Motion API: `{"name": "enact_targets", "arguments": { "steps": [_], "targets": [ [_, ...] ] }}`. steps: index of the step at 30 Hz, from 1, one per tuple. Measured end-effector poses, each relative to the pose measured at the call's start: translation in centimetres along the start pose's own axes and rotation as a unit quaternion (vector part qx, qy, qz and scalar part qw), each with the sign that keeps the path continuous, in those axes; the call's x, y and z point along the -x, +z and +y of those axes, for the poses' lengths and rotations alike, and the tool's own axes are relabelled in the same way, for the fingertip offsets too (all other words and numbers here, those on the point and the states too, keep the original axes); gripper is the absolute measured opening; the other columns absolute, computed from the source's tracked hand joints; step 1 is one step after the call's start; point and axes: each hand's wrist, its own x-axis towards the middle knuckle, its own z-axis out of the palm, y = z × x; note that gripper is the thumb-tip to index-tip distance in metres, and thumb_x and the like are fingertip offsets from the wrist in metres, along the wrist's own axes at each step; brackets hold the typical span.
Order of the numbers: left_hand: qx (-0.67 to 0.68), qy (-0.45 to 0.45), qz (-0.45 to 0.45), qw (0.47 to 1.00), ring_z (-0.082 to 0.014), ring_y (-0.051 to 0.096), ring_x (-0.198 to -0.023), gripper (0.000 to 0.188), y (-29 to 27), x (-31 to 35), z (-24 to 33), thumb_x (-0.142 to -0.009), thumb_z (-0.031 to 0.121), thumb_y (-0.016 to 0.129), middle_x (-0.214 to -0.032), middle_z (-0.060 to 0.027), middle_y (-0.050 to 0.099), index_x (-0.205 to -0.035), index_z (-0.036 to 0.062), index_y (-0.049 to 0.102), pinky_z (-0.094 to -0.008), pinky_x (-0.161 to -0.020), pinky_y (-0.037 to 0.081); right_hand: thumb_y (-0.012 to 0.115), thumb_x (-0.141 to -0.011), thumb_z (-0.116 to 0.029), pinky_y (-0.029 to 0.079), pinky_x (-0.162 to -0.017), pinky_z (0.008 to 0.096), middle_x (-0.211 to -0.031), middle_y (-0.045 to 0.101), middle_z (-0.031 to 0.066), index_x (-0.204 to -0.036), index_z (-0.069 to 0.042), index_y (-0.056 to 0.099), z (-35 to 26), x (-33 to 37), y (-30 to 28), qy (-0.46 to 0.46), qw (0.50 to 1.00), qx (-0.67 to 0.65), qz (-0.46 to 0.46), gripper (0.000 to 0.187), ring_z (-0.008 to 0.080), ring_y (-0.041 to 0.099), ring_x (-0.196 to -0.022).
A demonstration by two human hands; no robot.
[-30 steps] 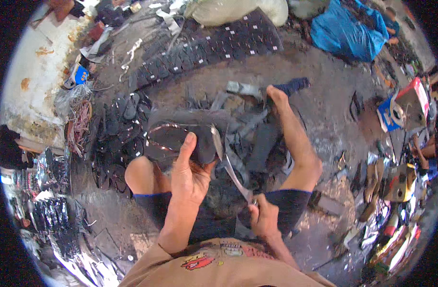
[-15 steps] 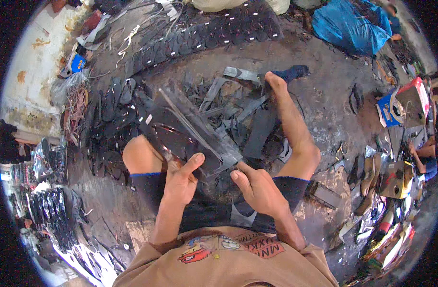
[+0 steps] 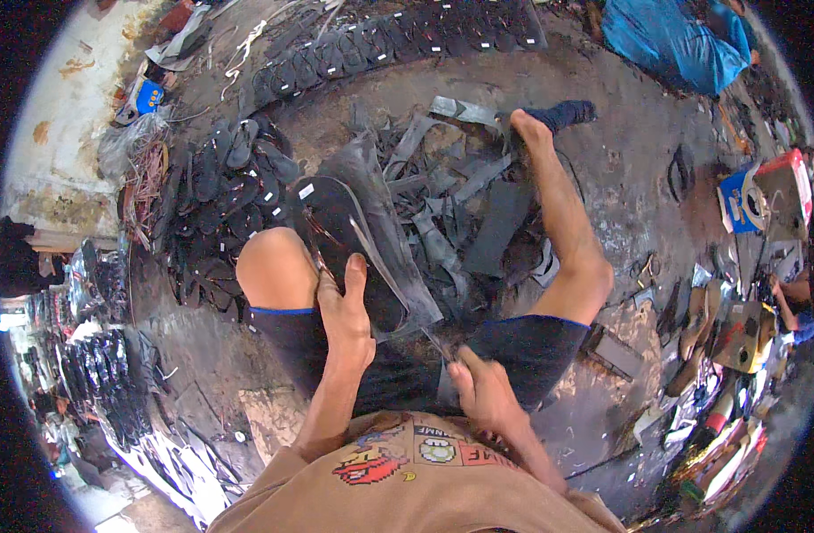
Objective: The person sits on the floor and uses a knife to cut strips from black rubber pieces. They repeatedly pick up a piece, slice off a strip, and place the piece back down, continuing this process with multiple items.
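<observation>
Sandal (image 3: 334,209), one in number and black, is lying aslant beside the left knee (image 3: 278,271), with one grey sheet (image 3: 387,231) running along its right edge. From my distant seat I am counting two hands: the left hand (image 3: 345,306) is gripping the sandal, thumb above and other fingers hiding beneath, while the right hand (image 3: 482,382) is clasping one slim metal tool (image 3: 439,343). That grip is covering the tool's handle, and I am struggling to tell whether its tip is touching the sheet.
</observation>
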Motion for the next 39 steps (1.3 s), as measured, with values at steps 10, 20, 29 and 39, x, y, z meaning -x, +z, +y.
{"name": "enact_targets", "arguments": {
  "steps": [10, 20, 29, 39],
  "targets": [
    [0.093, -0.054, -0.036, 0.994, -0.0184, 0.068, -0.100, 0.049, 0.4, 0.5, 2.4, -0.101, 0.032, 0.069, -0.117, -0.0088, 0.068, -0.134, -0.0006, 0.054, -0.0343, -0.085, 0.058, 0.054, -0.105, -0.033, 0.046, -0.067, 0.0593, -0.080, 0.066, 0.0261, -0.109, -0.008, 0.055, -1.9, -12.6, 0.1, -0.166, 0.983, 0.054, 0.056, 0.026, 0.0516, 0.063, -0.079],
    [0.003, -0.089, -0.076, 0.993, -0.0091, 0.056, -0.092, 0.048, -1.9, 2.1, 2.1, -0.099, 0.034, 0.071, -0.107, -0.0002, 0.062, -0.131, 0.0003, 0.057, -0.0285, -0.085, 0.050, 0.044, -0.108, -0.052, 0.053, -0.075, 0.0585, -0.085, 0.070, 0.0273, -0.104, -0.003, 0.063, -7.6, -29.4, -9.6, -0.165, 0.941, 0.116, 0.274, 0.053, 0.0503, 0.068, -0.085],
    [-0.269, 0.013, -0.142, 0.952, -0.0259, 0.060, -0.121, 0.045, 1.4, 4.2, 5.3, -0.095, 0.017, 0.072, -0.133, -0.0132, 0.062, -0.132, -0.0008, 0.053, -0.0427, -0.105, 0.047, 0.080, -0.094, -0.036, 0.039, -0.060, 0.0226, -0.079, 0.054, -0.0077, -0.093, 0.000, 0.069, -7.4, -13.7, -5.7, -0.120, 0.950, -0.241, 0.161, 0.038, 0.0029, 0.046, -0.068],
    [0.098, -0.169, -0.211, 0.958, -0.0128, 0.070, -0.095, 0.034, -5.3, 1.7, 9.0, -0.101, 0.027, 0.071, -0.108, -0.0023, 0.070, -0.124, 0.0040, 0.059, -0.0325, -0.085, 0.061, 0.052, -0.105, -0.031, 0.049, -0.063, 0.0418, -0.073, 0.063, 0.0182, -0.123, -0.004, 0.064, -2.4, 2.9, -3.3, -0.063, 0.994, -0.087, 0.018, 0.034, 0.0321, 0.063, -0.067]
  ]
}}
